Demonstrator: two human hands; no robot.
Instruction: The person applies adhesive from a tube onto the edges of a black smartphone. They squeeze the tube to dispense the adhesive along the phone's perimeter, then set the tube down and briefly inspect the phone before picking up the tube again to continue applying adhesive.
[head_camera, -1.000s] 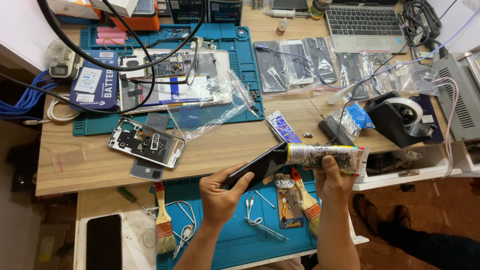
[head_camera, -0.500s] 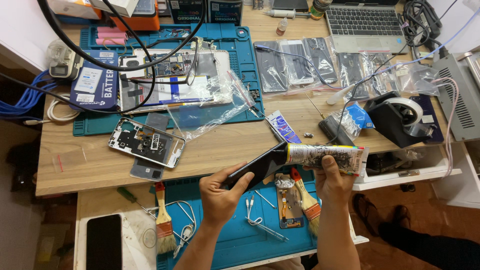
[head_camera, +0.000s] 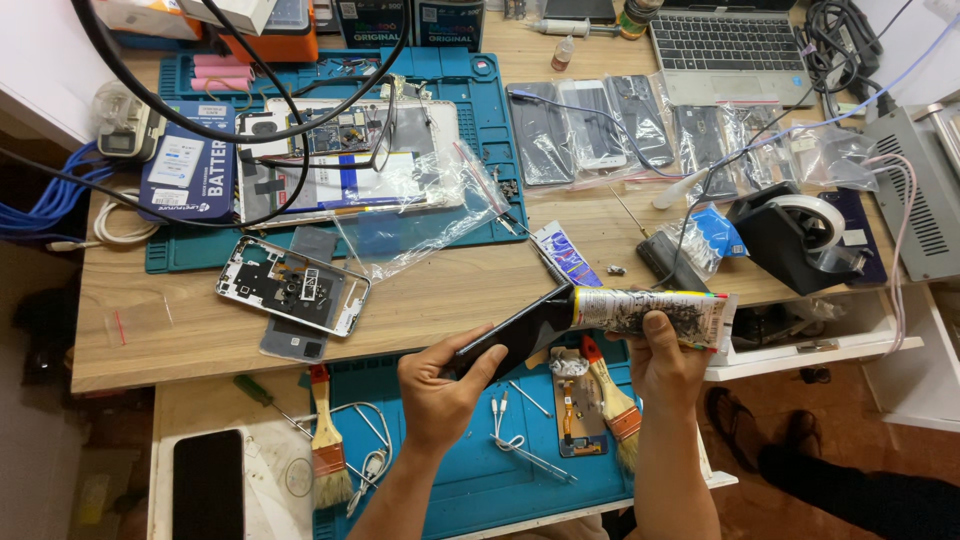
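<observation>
My left hand (head_camera: 440, 385) grips a dark phone body (head_camera: 515, 330) by its lower end and holds it tilted over the blue work mat (head_camera: 470, 490). My right hand (head_camera: 665, 365) is closed around a large glue tube (head_camera: 655, 312) with a dark nozzle, and the nozzle end meets the phone's upper edge. Below the hands on the mat lie two paint brushes (head_camera: 610, 400), tweezers (head_camera: 530, 460) and a small phone part (head_camera: 575, 420).
A phone frame (head_camera: 290, 290) and a plastic bag (head_camera: 420, 220) lie on the wooden table. Bagged phones (head_camera: 600, 125), a tape dispenser (head_camera: 800, 235), a laptop (head_camera: 725, 45), cables and a second blue mat (head_camera: 190, 255) sit farther back. A black phone (head_camera: 208, 485) and a brush (head_camera: 325, 450) lie lower left.
</observation>
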